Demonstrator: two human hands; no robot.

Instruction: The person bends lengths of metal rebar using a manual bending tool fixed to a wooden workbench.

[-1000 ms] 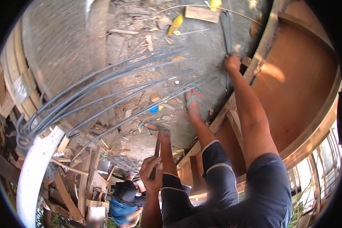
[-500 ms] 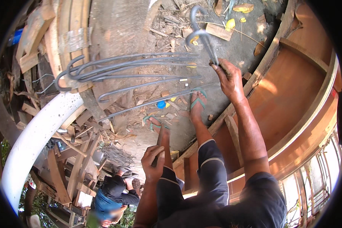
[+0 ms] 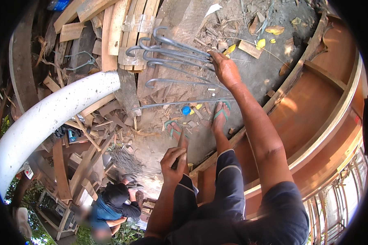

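Observation:
My right hand (image 3: 225, 70) reaches far forward, its fingers closed around the ends of hooked steel rods (image 3: 180, 48) in the upper middle of the head view. Several grey rods lie there side by side, their bent ends pointing left over a plank. My fingers cover the right tips of the upper ones. One straight-looking rod (image 3: 184, 102) lies lower, nearer my feet. In front of my lap, my left hand (image 3: 173, 162) is wrapped round a dark stick-like tool (image 3: 181, 138) that points forward; the rest of it is hidden in my grip.
A curved wooden frame with brown panels (image 3: 288, 110) runs along my right. To the left are a thick white pipe (image 3: 61, 102), stacked wood strips (image 3: 114, 32) and scrap timber. A blue cap (image 3: 186, 110) lies near my sandalled feet. Another person (image 3: 112, 202) sits at lower left.
My right hand has moved left and lowered the bent rod it held up onto the other hooked rods. The view has turned, so the rods sit further right. My left hand keeps its grip.

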